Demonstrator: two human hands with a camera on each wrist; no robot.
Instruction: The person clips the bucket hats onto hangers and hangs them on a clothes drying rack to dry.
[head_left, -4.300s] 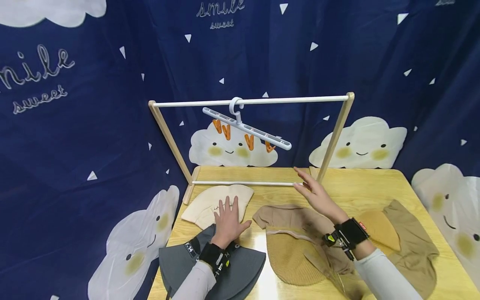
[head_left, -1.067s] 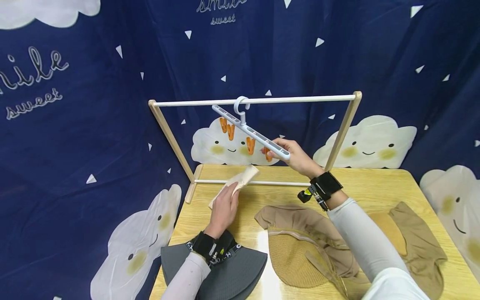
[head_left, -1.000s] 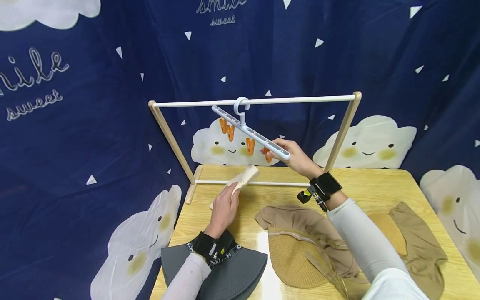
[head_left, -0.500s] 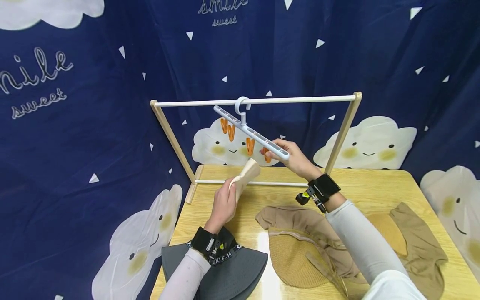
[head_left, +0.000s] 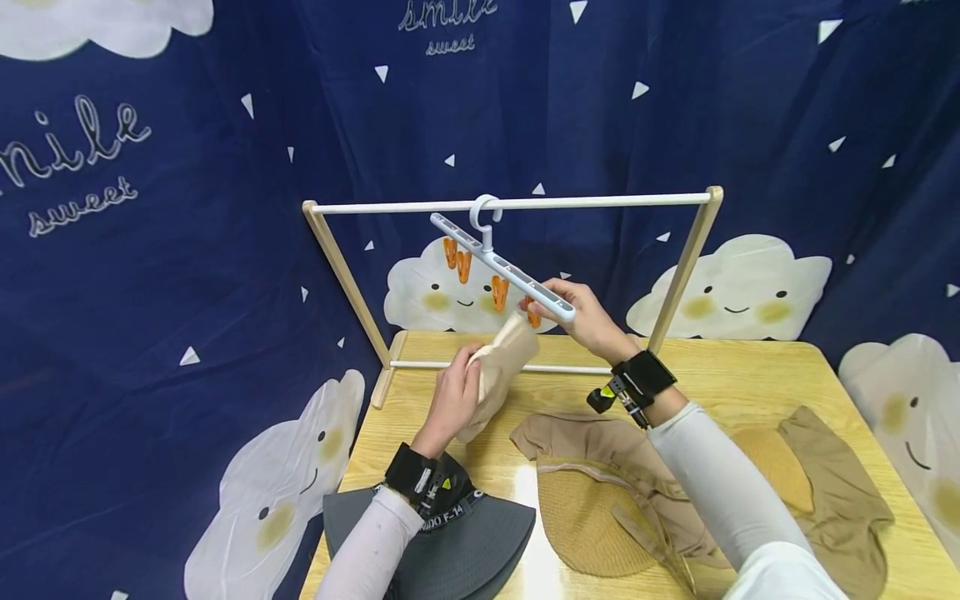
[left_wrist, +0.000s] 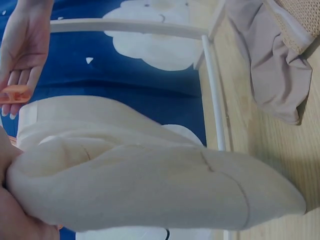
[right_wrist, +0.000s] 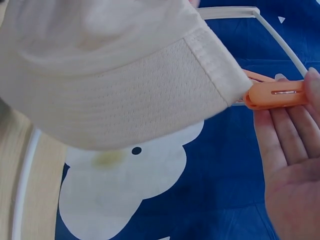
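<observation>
My left hand (head_left: 455,393) grips a cream bucket hat (head_left: 504,367) by its near side and holds it above the table, tilted, with one edge up toward the hanger. My right hand (head_left: 587,320) pinches an orange clothespin (right_wrist: 277,94) between thumb and fingers, at the near right end of the pale blue hanger (head_left: 517,275). In the right wrist view the hat's edge meets the clothespin's tip; I cannot tell whether it lies between the prongs. More orange clothespins (head_left: 499,293) hang along the hanger. Its hook sits on the white rod (head_left: 600,202).
A wooden-legged rack (head_left: 341,279) stands on the table (head_left: 735,375). A dark grey hat (head_left: 465,542) lies under my left wrist. Brown and tan hats (head_left: 592,517) lie at front centre, with an ochre and khaki hat (head_left: 832,492) at right. Behind hangs a navy curtain (head_left: 225,208).
Both hands came up from the table area. The left picked up the cream hat and has just raised it right to the clothespin; the right took hold of the clothespin and stays there.
</observation>
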